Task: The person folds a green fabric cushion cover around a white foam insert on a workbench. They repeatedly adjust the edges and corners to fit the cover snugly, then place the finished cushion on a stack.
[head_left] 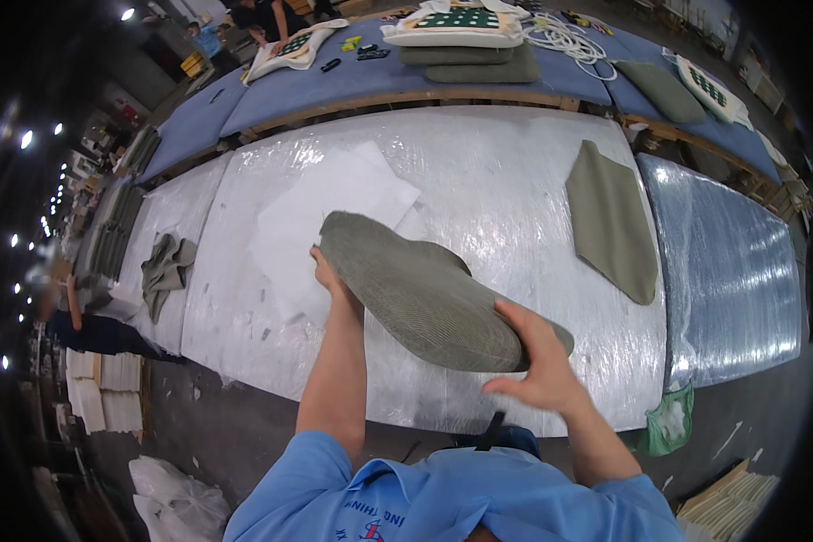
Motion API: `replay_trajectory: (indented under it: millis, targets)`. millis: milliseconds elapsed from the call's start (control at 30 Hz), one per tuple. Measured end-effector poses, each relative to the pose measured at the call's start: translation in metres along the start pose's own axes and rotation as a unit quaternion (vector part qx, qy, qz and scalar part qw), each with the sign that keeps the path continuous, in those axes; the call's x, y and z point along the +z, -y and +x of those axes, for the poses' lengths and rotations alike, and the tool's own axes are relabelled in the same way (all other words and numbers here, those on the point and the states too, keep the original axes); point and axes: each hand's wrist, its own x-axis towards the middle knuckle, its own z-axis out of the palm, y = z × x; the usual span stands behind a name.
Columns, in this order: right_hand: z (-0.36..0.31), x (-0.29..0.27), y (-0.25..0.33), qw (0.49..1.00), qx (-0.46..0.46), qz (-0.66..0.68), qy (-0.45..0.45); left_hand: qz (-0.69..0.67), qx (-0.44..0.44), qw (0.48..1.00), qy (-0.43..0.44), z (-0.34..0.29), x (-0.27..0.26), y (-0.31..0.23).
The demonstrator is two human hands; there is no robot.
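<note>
A thick cushion (415, 298) covered in ribbed olive-grey fabric is tilted across the middle of the table, between my two hands. My left hand (330, 273) holds its left end, with most of the fingers hidden behind it. Around its lower right end curves my right hand (544, 361). The right fingers lie along the fabric, while the thumb stands slightly off the near edge. White sheets (307, 212) lie overlapping behind the cushion. An olive-grey fabric-covered piece (612, 221) lies flat to the right, apart from my hands.
The plastic-wrapped table (488, 149) spreads before me, with crumpled fabric (165, 271) at left. A blue-topped bench (352, 86) behind bears stacked cushions (479, 68) and coiled white cord (569, 41). A co-worker (275, 23) leans over it. A green bag (670, 423) hangs near the right corner.
</note>
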Motion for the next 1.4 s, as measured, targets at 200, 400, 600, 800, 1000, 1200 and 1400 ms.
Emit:
replay_trajectory:
  millis: [200, 400, 600, 800, 1000, 1200, 1400]
  targets:
    - [-0.014, 0.018, -0.024, 0.972, -0.101, -0.211, -0.024, -0.030, -0.009, 0.999, -0.020, -0.068, -0.092, -0.017]
    - [-0.043, -0.014, 0.032, 0.930, -0.185, -0.288, 0.136, -0.074, -0.219, 0.971, -0.056, -0.199, -0.181, -0.026]
    - [-0.084, 0.021, 0.065, 0.897, -0.188, -0.308, 0.256, 0.278, -0.372, 0.885, 0.011, -0.230, -0.271, 0.012]
    - [-0.080, 0.049, 0.075, 0.867, -0.213, -0.296, 0.339, 0.712, -0.206, 0.649, 0.170, -0.192, -0.274, 0.049]
    - [-0.064, 0.055, 0.085, 0.837, -0.201, -0.229, 0.454, 0.785, -0.196, 0.575, 0.124, -0.192, -0.248, 0.092]
    - [0.009, 0.077, 0.036, 0.799, -0.002, -0.060, 0.598, 0.814, 0.061, 0.577, -0.016, -0.231, -0.257, 0.121]
    - [0.033, 0.209, -0.132, 0.821, -0.030, -0.253, 0.511, 0.650, 0.096, 0.753, -0.035, -0.225, -0.247, 0.110]
